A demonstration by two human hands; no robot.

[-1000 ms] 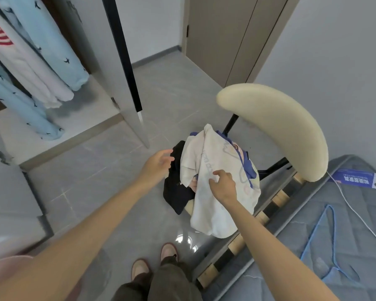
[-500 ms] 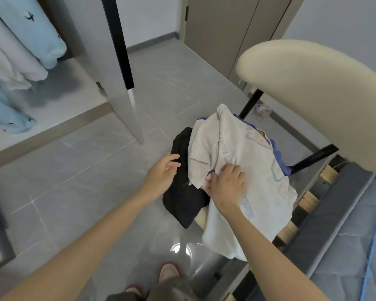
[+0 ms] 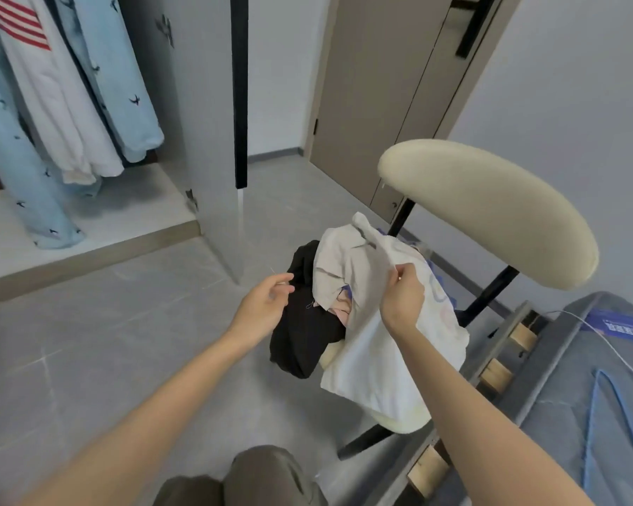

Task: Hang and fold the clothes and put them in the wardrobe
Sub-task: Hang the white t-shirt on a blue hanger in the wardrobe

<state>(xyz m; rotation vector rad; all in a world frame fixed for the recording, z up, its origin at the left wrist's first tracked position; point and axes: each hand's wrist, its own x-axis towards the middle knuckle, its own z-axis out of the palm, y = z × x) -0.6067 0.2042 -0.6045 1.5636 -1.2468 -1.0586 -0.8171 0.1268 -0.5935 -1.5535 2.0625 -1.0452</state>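
The right hand (image 3: pixel 402 299) pinches a fold of the white shirt (image 3: pixel 370 359), which is draped over the chair (image 3: pixel 490 210) seat. The left hand (image 3: pixel 267 304) hovers loosely curled, gripping nothing, just beside the black garment (image 3: pixel 307 334) under the shirt. Beyond, clothes (image 3: pixel 132 104) hang in the open wardrobe (image 3: pixel 125 213).

The left forearm (image 3: pixel 154 392) is stretched forward from the lower left of the view, and the right forearm (image 3: pixel 468 407) from the lower right. The left hand (image 3: pixel 265 304) is held with its palm turned inward and its fingers loosely curled; nothing is seen to be gripped in it. The right hand (image 3: pixel 402 299) is bent up at the wrist, its back shown to the camera, and a fold of the white garment (image 3: pixel 366 359) is pinched between its thumb and fingers.
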